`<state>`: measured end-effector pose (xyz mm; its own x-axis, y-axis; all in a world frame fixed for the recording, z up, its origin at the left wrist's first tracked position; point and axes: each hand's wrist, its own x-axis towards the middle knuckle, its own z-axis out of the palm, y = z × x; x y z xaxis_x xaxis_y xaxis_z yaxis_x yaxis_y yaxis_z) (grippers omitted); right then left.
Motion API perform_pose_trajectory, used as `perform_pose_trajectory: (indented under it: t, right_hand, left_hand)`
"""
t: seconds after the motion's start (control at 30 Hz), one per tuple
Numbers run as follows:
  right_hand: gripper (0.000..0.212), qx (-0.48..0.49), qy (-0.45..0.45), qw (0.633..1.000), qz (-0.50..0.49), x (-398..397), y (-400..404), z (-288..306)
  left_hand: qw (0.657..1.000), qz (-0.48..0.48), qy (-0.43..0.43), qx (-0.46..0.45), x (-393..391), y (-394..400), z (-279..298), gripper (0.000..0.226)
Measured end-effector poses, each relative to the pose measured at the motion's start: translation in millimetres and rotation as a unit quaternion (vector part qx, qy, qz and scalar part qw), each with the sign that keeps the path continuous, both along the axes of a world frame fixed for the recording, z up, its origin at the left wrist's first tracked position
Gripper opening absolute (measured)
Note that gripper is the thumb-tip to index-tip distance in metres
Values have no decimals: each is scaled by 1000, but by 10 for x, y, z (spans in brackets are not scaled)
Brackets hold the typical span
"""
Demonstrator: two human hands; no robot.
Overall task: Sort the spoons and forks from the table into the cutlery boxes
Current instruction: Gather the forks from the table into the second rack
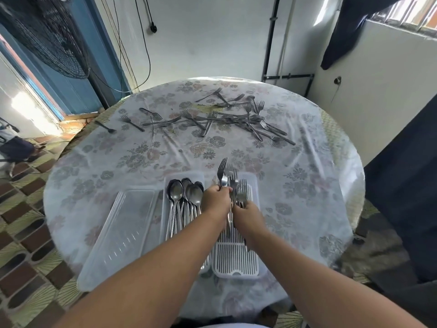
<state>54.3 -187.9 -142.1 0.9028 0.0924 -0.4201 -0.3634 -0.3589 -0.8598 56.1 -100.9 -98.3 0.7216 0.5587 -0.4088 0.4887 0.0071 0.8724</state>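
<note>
A bunch of forks (230, 183) stands tines-up over the right-hand box (237, 263), a clear tray with a white slotted liner. The left hand (216, 197) has its grip closed around the handles near the top; the right hand (248, 213) is wrapped around the same bunch just below, at about 4 o'clock from the left. Both forearms cross the boxes' near ends and hide part of them.

At 9 o'clock, touching this box, sits a second box (184, 178) holding spoons (184, 197) with bowls pointing away. Further toward 9 o'clock lies a clear lid (120, 235), slanted and separate.

At 12 o'clock, well apart from the boxes, loose forks (220, 119) lie scattered and overlapping across the far half of the counter (307, 181), which is round and covered with a shiny floral cloth.

Beyond it stand a white wall with hanging cables (144, 43), a fan grille (47, 36) at 10 o'clock, dark fabric (350, 29) by a window at 1 o'clock, and a patterned tile floor (28, 209).
</note>
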Motion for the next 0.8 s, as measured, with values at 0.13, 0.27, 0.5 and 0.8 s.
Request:
perform_pose_trajectory:
  t: [0.13, 0.27, 0.5, 0.8]
  right_hand:
    - [20, -37, -5, 999, 31, 24, -8, -46]
    - [18, -37, -6, 999, 28, 46, 13, -103]
    - [36, -73, -51, 996, 26, 135, 93, -179]
    - [41, -98, -86, 991, 18, 178, 86, -68]
  left_hand:
    - [1000, 2, 15, 20, -95, 16, -69, 17]
    - [998, -3, 29, 52, -177, 66, -148, 21]
    - [995, -7, 47, 93, -212, 146, -182, 19]
    - [993, -13, 51, 110, -192, 144, -205, 17]
